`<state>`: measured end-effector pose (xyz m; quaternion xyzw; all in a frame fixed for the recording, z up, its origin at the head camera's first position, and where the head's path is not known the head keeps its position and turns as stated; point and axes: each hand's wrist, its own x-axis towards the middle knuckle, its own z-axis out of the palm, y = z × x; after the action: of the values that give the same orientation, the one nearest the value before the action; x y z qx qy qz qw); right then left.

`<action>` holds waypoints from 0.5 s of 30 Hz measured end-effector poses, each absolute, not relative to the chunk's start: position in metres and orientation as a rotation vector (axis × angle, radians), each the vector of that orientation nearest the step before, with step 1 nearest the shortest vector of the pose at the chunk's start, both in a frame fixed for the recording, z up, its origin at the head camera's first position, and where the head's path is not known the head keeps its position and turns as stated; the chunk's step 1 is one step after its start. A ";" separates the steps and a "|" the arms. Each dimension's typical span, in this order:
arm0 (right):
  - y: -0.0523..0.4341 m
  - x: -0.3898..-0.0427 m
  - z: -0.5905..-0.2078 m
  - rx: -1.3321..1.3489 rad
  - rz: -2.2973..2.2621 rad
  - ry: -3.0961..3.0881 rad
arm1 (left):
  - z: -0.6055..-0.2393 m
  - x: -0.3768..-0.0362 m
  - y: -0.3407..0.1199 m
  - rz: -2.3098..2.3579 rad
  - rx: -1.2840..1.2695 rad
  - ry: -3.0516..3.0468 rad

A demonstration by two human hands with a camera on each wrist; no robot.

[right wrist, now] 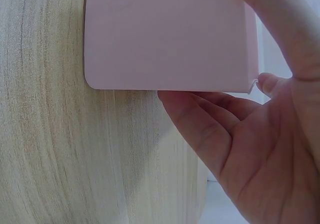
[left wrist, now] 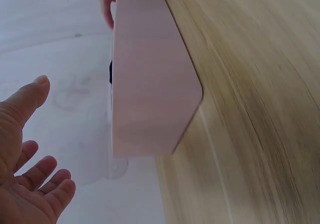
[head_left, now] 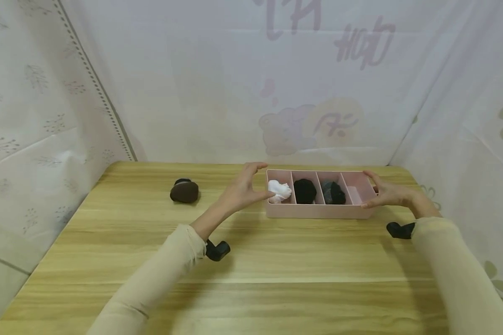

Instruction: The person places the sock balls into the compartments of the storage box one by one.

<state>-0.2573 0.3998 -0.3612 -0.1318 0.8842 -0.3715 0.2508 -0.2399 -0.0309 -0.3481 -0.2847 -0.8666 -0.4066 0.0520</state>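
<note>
The pink divided organizer box (head_left: 318,210) sits on the wooden desk (head_left: 251,260), toward its far right part, with its long axis running left to right across the person's view and its open top facing up. Four compartments lie side by side: from the box's left end, a white rolled sock (head_left: 279,191), a black one (head_left: 305,190), a dark grey one (head_left: 333,192), and a last compartment that looks empty.

The right hand (head_left: 386,193) is at the box's right end, thumb at the rim and fingers by the end wall, though the right wrist view leaves it unclear whether it grips. The left hand (head_left: 245,186) is spread just off the box's left end, fingers apart, not touching it.

A brown sock ball (head_left: 184,190) lies well to the left of the box.

The box looks like thin rigid plastic: probably light, smooth-walled and a little slippery, best held at both short ends and kept level.
</note>
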 end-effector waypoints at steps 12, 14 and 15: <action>0.400 -0.256 -0.361 -0.371 -1.004 2.411 | -0.350 -0.242 -0.083 -1.233 -0.708 -2.712; 0.400 -0.256 -0.361 -0.370 -1.010 2.407 | -0.350 -0.241 -0.093 -1.204 -0.663 -2.738; 0.400 -0.256 -0.361 -0.369 -1.008 2.409 | -0.350 -0.241 -0.098 -1.188 -0.646 -2.745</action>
<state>-0.2563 0.4001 -0.3606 -0.1357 0.8845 -0.3701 0.2496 -0.2410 -0.0975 -0.3505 -0.2110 -0.8963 -0.3880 0.0410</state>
